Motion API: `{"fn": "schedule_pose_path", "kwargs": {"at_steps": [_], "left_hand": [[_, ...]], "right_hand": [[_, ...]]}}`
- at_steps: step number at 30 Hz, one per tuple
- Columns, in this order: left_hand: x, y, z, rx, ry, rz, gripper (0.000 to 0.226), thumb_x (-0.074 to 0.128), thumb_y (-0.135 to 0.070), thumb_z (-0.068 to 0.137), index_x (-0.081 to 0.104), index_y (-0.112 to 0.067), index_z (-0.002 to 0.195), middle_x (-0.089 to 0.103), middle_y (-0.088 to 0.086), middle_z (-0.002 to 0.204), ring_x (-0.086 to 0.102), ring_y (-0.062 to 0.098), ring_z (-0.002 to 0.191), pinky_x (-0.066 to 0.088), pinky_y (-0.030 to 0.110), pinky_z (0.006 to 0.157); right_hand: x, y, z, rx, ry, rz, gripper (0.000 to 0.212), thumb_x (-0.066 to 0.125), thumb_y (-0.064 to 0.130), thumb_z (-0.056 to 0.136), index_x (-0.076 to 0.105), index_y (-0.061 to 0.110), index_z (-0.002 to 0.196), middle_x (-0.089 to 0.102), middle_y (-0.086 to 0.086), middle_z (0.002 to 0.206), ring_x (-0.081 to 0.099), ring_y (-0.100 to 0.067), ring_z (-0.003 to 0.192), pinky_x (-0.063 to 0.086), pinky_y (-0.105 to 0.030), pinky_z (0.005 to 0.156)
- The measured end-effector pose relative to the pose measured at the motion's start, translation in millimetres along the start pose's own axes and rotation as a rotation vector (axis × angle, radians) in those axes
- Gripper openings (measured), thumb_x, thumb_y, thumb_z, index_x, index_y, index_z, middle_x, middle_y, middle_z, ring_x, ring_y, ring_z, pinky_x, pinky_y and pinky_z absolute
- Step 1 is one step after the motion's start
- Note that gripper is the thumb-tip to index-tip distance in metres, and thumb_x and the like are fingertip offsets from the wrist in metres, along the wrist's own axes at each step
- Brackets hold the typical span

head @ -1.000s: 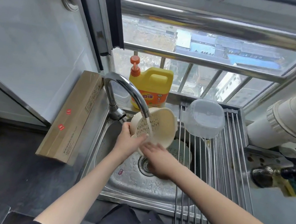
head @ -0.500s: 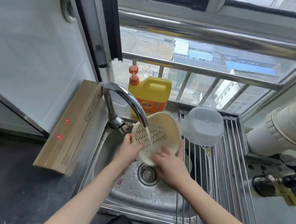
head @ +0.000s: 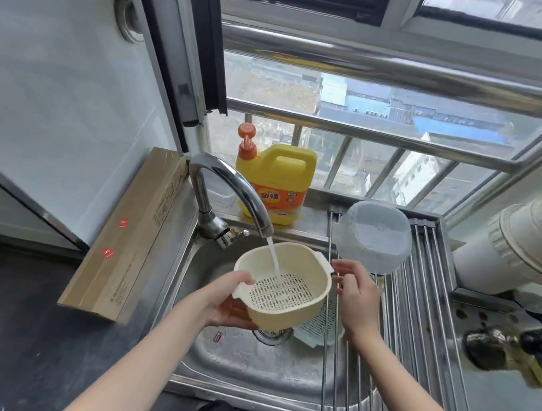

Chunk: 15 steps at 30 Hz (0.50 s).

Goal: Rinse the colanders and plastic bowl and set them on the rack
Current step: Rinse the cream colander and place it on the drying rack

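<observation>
A cream colander [head: 283,288] sits upright under the running faucet [head: 230,189], water falling into its slotted bottom. My left hand [head: 228,299] grips its near-left rim and underside. My right hand [head: 356,294] hovers just beside the colander's right handle, fingers apart, holding nothing. A clear plastic bowl [head: 375,238] lies upside down at the far end of the roll-up rack [head: 420,314]. A pale green colander [head: 315,326] lies in the sink [head: 261,373], mostly hidden behind the cream one.
A yellow detergent jug [head: 274,185] stands behind the sink. A long cardboard box [head: 128,234] lies on the counter at left. A ribbed white duct [head: 534,240] and a dark fitting [head: 516,344] are to the right of the rack.
The cream colander has turned from tilted on edge to upright under the water. My right hand has come off it and moved right.
</observation>
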<state>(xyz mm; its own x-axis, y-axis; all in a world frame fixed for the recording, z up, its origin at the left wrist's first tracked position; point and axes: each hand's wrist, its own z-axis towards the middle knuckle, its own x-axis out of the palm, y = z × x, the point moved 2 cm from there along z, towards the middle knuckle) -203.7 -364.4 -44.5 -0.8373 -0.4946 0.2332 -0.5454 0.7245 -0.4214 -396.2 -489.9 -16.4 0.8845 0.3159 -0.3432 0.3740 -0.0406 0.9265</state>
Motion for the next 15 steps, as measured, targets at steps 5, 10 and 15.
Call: {"fn": "schedule_pose_path", "kwargs": {"at_steps": [5,10,15], "left_hand": [[2,-14,-11,-0.068,0.025,0.187,0.054,0.044,-0.052,0.091,0.054,-0.002,0.108,0.069,0.020,0.079,0.070,0.031,0.071,0.061,0.038,0.062],[1,-29,-18,-0.097,-0.014,0.364,0.070,0.036,-0.070,0.086,0.061,-0.006,0.096,0.070,0.015,0.076,0.071,0.027,0.069,0.061,0.035,0.066],[2,-40,-24,-0.030,-0.022,0.485,0.069,0.035,-0.064,0.089,0.059,-0.004,0.112,0.070,0.021,0.092,0.071,0.032,0.076,0.061,0.037,0.065]], "right_hand": [[9,-1,-6,0.237,0.123,0.061,0.036,0.035,0.029,0.096,0.061,0.009,0.081,0.059,-0.007,0.076,0.054,-0.025,0.067,0.049,-0.033,0.056],[8,-3,-8,0.477,0.328,0.064,0.026,0.041,0.017,0.094,0.063,0.003,0.094,0.058,-0.011,0.076,0.058,-0.022,0.055,0.056,-0.038,0.050],[8,-12,-9,0.420,0.383,-0.089,0.021,0.051,0.029,0.095,0.062,0.011,0.098,0.062,-0.009,0.090,0.067,-0.023,0.074,0.059,-0.041,0.059]]}}
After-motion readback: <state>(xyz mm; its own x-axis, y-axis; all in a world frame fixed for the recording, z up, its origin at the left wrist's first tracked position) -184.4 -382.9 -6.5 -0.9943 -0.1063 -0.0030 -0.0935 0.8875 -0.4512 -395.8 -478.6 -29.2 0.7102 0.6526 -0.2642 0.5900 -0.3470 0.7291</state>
